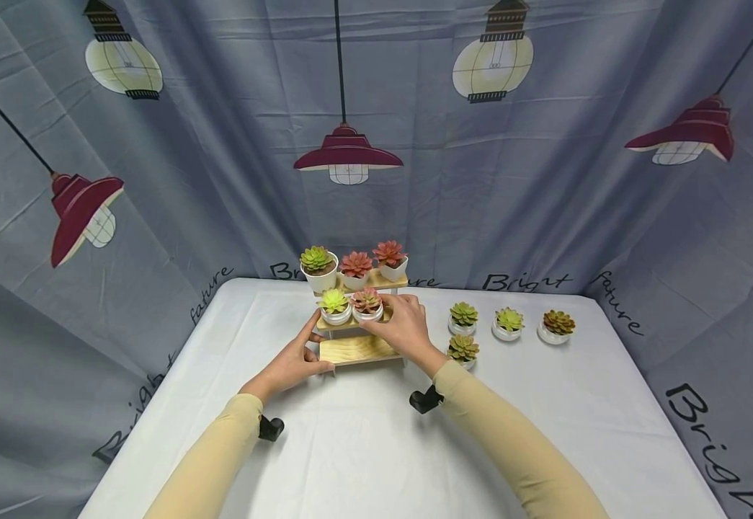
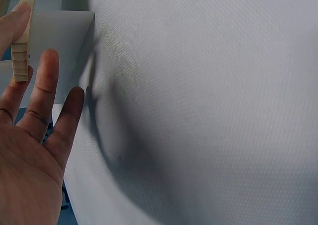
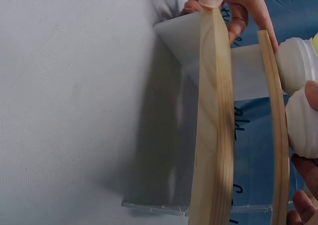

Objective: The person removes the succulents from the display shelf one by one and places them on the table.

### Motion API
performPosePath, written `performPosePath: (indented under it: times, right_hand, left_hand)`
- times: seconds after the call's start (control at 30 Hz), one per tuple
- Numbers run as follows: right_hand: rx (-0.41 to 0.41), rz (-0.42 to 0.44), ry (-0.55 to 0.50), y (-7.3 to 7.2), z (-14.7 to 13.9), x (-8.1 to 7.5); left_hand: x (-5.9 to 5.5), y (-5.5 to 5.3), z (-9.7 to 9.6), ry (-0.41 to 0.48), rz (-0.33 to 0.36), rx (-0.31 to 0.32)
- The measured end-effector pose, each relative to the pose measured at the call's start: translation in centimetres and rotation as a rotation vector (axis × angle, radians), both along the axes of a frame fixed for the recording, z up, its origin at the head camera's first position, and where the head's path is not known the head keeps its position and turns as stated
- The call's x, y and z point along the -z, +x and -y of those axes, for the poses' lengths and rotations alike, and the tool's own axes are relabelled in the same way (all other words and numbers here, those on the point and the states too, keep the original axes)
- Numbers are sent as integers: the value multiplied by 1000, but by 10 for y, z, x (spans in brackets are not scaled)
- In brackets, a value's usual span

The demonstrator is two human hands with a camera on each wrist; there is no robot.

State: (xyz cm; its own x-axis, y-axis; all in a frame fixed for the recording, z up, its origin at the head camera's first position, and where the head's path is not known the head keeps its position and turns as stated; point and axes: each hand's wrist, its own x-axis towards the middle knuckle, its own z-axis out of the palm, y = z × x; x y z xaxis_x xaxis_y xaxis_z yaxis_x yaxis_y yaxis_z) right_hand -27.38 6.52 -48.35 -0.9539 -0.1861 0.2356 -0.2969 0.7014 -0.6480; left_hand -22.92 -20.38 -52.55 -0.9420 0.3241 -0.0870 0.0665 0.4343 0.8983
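A three-tier wooden stand (image 1: 357, 351) with clear side panels stands toward the back of the white table. My left hand (image 1: 290, 367) holds its left end, thumb on the bottom shelf's front edge; in the left wrist view the other fingers are spread. On the middle shelf, my right hand (image 1: 405, 326) pinches the white pot of a reddish succulent (image 1: 367, 300). Beside that pot sits a yellow-green succulent (image 1: 333, 303). The top shelf bears a green succulent (image 1: 315, 261) and two red ones, a middle one (image 1: 356, 265) and a right one (image 1: 390, 254).
To the right of the stand, several potted succulents stand on the table: a green one (image 1: 463, 315), a yellow-green one (image 1: 508, 321), a brownish one (image 1: 556, 324), and an olive one (image 1: 463, 348) close to the right wrist. A grey-blue printed curtain (image 1: 220, 180) hangs behind.
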Motion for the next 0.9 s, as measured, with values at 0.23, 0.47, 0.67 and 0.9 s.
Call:
performPosePath:
  times: [0.23, 0.47, 0.67, 0.9]
  right_hand:
    - [9, 16, -10, 0, 0, -1]
    - [21, 19, -33, 2, -5, -1]
    - [22, 15, -36, 5, -8, -2]
    - [6, 20, -34, 10, -13, -1]
  left_hand:
    - [0, -1, 1, -1, -2, 2]
    - [1, -1, 1, 0, 2, -4]
    - [2, -3, -1, -4, 18, -6]
    - [2, -2, -1, 2, 9, -5]
